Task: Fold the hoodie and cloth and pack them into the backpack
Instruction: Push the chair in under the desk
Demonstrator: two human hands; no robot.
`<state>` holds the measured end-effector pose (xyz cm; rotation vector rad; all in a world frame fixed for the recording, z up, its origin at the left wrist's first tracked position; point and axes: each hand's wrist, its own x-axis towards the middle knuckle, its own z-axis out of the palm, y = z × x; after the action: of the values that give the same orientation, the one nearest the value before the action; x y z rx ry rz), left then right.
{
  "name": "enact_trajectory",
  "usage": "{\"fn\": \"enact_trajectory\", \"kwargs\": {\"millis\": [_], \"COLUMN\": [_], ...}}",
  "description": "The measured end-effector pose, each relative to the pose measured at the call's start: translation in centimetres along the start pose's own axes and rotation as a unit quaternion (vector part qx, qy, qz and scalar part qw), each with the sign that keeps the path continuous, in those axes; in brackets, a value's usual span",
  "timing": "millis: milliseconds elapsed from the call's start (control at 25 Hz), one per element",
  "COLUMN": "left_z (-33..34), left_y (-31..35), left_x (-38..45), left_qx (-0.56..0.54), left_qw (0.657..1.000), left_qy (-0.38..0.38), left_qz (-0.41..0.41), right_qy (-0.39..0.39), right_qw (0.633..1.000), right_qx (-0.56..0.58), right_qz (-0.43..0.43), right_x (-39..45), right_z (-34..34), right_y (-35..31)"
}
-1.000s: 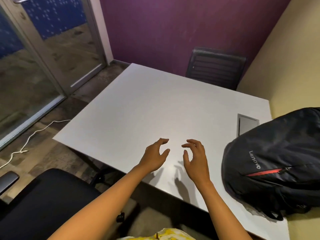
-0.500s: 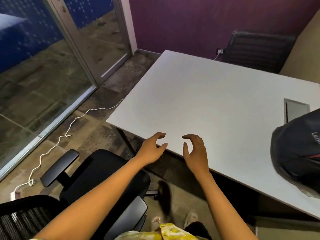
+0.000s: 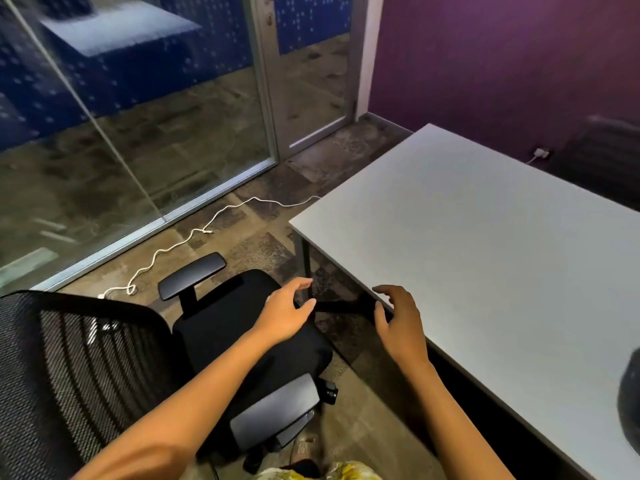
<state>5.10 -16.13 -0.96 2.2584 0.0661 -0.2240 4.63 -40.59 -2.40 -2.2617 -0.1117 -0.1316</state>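
Desk (image 3: 485, 258): smooth pale-grey slab; near corner and long edge exposed, open floor seen beside it.
Chair (image 3: 221, 334): black mesh back, padded seat, flat armrests.
Backpack (image 3: 631, 403): dark rounded sliver seen on the desk at the right frame edge.
Left hand (image 3: 284, 315): fingers loosely spread, nothing held, above the seat.
Right hand (image 3: 398, 322): fingers curled apart, nothing held, at the desk edge.

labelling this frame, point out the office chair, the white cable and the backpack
office chair (image 3: 242, 327): head view, on the black seat
white cable (image 3: 180, 243): head view, mid-run on the floor
backpack (image 3: 631, 403): head view, dark edge at right border
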Motion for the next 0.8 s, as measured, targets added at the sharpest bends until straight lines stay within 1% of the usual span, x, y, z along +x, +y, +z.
{"fn": "enact_trajectory", "kwargs": {"millis": [120,240,400,600,720,800], "left_z": [-3.2,-6.3,-10.0,-17.0,-21.5,-24.9], "left_y": [-1.9,-3.5,-6.4,-12.3,-17.5,-21.6], "left_x": [-1.7,-2.6,-3.5,-4.2,-4.3,-4.9], "left_qx": [0.012,0.023,0.037,0.093,0.133,0.183], "left_qw": [0.999,0.996,0.993,0.989,0.984,0.975], "left_qy": [0.041,0.075,0.092,0.097,0.086,0.078], "left_qz": [-0.031,-0.045,-0.059,-0.062,-0.080,-0.097], "right_qy": [-0.037,-0.055,-0.076,-0.051,-0.040,-0.030], "right_qw": [0.999,0.997,0.995,0.997,0.999,0.999], "right_qx": [-0.005,-0.002,-0.005,0.002,0.005,0.009], "right_qz": [-0.032,-0.059,-0.072,-0.052,-0.025,0.001], "right_x": [-0.3,0.0,-0.2,-2.4,-3.6,-5.4], "right_z": [2.4,4.5,7.7,14.5,20.1,24.6], "right_y": [-2.3,-5.0,-8.1,-12.7,-15.5,-18.1]}}
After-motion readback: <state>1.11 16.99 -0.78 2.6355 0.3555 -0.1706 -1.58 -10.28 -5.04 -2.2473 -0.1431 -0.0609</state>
